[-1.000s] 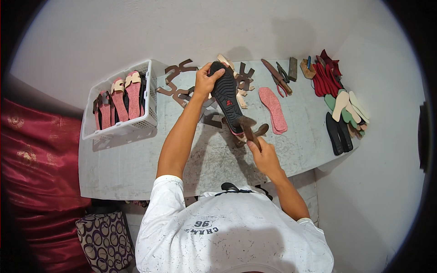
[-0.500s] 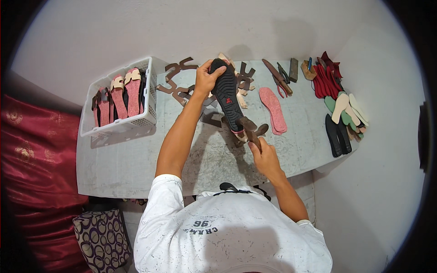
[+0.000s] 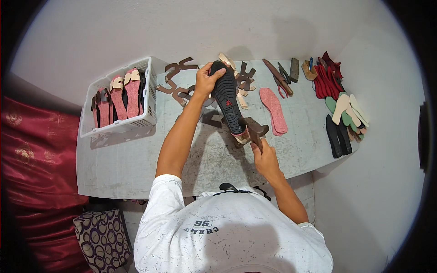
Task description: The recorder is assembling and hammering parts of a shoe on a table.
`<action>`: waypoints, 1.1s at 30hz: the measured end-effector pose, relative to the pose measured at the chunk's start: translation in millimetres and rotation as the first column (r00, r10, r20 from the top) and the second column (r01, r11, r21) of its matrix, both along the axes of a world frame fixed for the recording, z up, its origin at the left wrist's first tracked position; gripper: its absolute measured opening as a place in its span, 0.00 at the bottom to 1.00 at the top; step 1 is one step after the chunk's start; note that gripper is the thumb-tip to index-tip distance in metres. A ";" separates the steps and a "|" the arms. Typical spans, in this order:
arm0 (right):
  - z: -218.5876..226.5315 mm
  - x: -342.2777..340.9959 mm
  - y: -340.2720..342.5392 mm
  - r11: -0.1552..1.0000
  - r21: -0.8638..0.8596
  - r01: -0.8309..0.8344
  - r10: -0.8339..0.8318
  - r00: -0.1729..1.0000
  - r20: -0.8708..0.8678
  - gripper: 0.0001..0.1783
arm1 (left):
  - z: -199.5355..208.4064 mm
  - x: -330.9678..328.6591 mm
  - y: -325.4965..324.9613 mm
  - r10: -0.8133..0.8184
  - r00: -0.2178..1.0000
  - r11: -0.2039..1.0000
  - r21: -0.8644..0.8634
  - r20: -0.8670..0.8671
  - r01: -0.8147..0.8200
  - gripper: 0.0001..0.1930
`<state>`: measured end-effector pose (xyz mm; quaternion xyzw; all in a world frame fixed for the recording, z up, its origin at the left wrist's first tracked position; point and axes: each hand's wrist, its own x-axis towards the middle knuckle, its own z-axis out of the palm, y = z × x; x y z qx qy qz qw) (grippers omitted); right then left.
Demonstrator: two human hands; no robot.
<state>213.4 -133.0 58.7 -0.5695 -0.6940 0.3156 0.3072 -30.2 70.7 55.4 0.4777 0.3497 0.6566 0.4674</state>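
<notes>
My left hand grips one end of a sandal, its thumb pressed on the black ridged outsole, which faces up. The sandal slants across the middle of the table, and its lower end points toward me. My right hand is closed round the handle of a hammer. The brown hammer head lies beside the sandal's lower end; whether they touch I cannot tell. Below that end, a dark brownish support shows only in part. Right of the sandal, pink insoles lie stacked on the table.
A white basket of pink-soled sandals stands at the left. Brown strap cut-outs lie behind my left arm. Toward the back right are pliers, a knife, and red straps. Black soles lie at the right edge.
The hammer head has turned and moved slightly right and down. The sandal's upper end and my left hand have dropped slightly.
</notes>
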 end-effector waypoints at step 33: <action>7.4 -16.2 31.6 0.857 0.511 -0.068 0.261 0.912 -0.316 0.27 | -10.9 10.0 -3.4 -0.056 0.996 0.993 -0.099 0.066 0.062 0.12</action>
